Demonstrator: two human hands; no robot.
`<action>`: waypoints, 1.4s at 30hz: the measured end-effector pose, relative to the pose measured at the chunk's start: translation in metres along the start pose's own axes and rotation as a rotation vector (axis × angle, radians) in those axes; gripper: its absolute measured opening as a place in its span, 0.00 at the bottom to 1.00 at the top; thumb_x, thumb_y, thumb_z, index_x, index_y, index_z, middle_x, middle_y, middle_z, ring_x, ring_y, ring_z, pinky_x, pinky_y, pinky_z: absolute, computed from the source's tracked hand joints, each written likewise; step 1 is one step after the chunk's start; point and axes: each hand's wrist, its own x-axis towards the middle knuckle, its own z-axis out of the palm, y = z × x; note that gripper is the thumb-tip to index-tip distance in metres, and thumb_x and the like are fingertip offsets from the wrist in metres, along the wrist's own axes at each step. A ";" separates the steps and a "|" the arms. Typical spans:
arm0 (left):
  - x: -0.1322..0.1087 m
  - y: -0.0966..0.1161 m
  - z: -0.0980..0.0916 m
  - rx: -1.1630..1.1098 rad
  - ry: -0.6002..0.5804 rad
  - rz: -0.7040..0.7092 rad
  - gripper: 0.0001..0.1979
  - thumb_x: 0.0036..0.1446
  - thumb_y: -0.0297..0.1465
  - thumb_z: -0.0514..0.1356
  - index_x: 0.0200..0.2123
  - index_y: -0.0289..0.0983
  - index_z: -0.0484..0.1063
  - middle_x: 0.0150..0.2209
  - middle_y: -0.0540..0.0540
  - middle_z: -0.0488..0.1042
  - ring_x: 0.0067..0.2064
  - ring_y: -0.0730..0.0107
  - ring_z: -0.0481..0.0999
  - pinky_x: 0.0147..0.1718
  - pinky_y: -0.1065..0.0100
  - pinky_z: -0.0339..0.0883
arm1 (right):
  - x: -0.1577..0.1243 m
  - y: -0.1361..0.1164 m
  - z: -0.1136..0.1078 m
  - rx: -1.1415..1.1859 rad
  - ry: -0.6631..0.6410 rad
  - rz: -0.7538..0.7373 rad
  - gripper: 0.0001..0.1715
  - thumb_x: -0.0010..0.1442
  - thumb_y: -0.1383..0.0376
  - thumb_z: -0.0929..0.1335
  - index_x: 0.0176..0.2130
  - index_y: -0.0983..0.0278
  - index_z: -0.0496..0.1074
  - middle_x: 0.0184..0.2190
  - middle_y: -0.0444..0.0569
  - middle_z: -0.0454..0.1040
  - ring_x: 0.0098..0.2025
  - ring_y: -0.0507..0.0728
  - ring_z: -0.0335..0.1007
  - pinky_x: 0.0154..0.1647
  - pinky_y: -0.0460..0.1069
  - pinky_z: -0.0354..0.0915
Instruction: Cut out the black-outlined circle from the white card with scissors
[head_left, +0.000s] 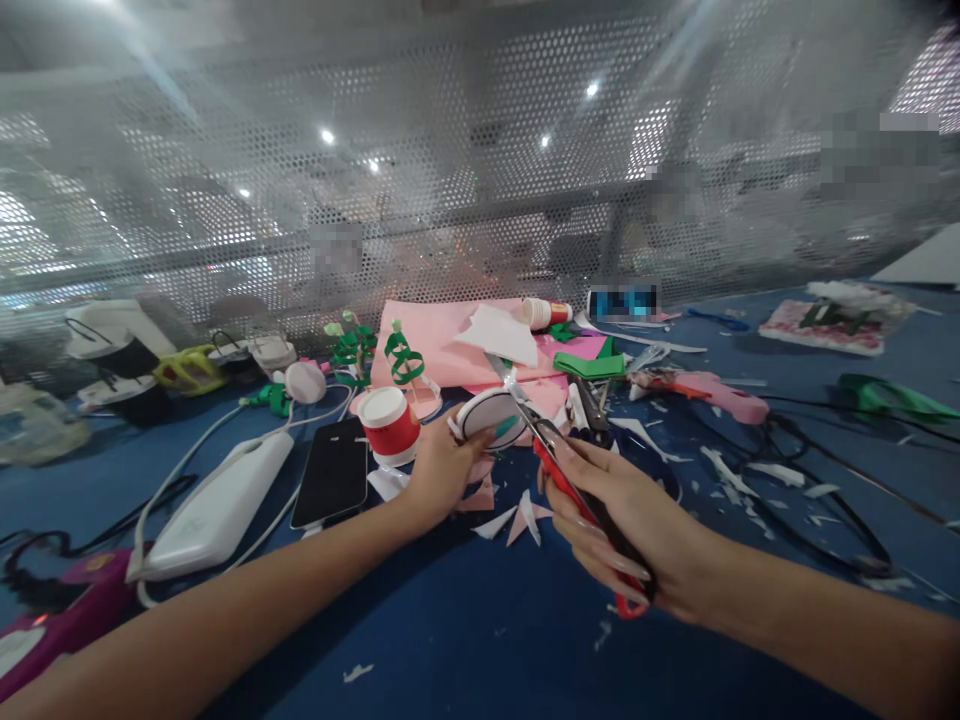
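My left hand (442, 470) is closed on a round white paper disc (491, 412) with a dark rim, held just above the blue table (465, 620). My right hand (622, 520) grips red-handled scissors (559, 465). Their blades point up and left, with the tips at the disc's upper right edge. Small white and pink paper offcuts (517, 520) lie on the table below both hands. A red paper cup (390, 425) with a white rim stands just left of my left hand.
A black phone (331, 472) and a white power bank (217, 510) with cables lie at the left. Pink paper sheets (442, 345), green paper spirals (405, 358) and a pink glue gun (712, 392) sit behind. Black cords (825, 500) run at the right. A perforated metal screen (480, 180) backs the table.
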 end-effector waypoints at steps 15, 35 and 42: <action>-0.001 0.003 -0.005 0.258 0.079 0.088 0.09 0.49 0.29 0.58 0.35 0.35 0.73 0.27 0.49 0.77 0.28 0.69 0.73 0.27 0.71 0.65 | -0.001 0.001 0.001 -0.109 0.055 0.033 0.13 0.63 0.59 0.59 0.28 0.60 0.56 0.10 0.33 0.57 0.06 0.44 0.43 0.03 0.39 0.52; -0.002 0.000 -0.004 0.374 0.067 0.127 0.06 0.50 0.29 0.57 0.32 0.36 0.73 0.26 0.51 0.75 0.28 0.70 0.70 0.27 0.72 0.61 | -0.004 0.002 0.005 -0.181 0.093 0.016 0.13 0.61 0.58 0.60 0.28 0.61 0.56 0.10 0.32 0.57 0.05 0.44 0.46 0.04 0.39 0.53; -0.003 -0.003 -0.005 0.376 0.064 0.138 0.07 0.51 0.31 0.57 0.33 0.36 0.72 0.25 0.50 0.75 0.27 0.71 0.70 0.25 0.72 0.61 | -0.006 0.004 0.005 -0.185 0.102 0.034 0.12 0.63 0.58 0.58 0.29 0.60 0.57 0.10 0.32 0.57 0.05 0.44 0.47 0.04 0.40 0.54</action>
